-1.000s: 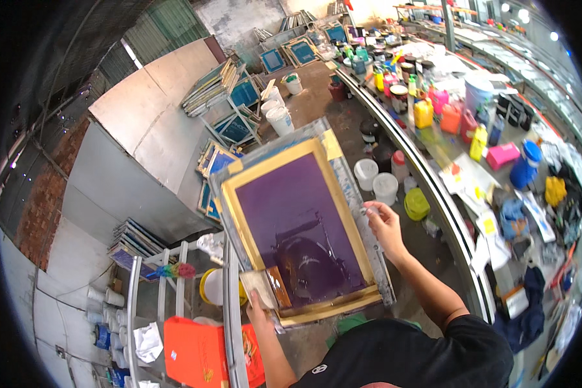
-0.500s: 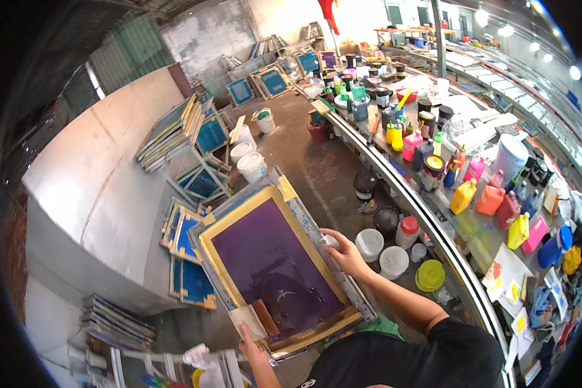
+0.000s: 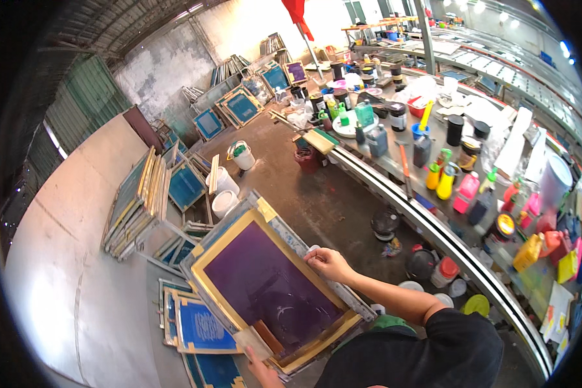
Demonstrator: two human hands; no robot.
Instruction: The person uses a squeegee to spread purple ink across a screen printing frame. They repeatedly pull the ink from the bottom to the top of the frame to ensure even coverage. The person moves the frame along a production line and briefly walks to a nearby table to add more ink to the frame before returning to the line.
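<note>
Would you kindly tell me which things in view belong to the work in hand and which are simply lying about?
In hand:
- purple framed screen, held between left hand and right hand
- brown-and-pale squeegee-like tool on it, by the left hand

Seemingly lying about:
- blue screen with pale print
- white bucket, green inside
- pink bottle

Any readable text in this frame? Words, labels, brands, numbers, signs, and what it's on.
None legible.
Black tub, right-hand table: label too small and blurred to read.
Dark tub with a yellow band: too blurred to read.
Blue screen: pale pattern; can't tell if it's lettering.
Framed purple screen: no lettering visible.
</note>
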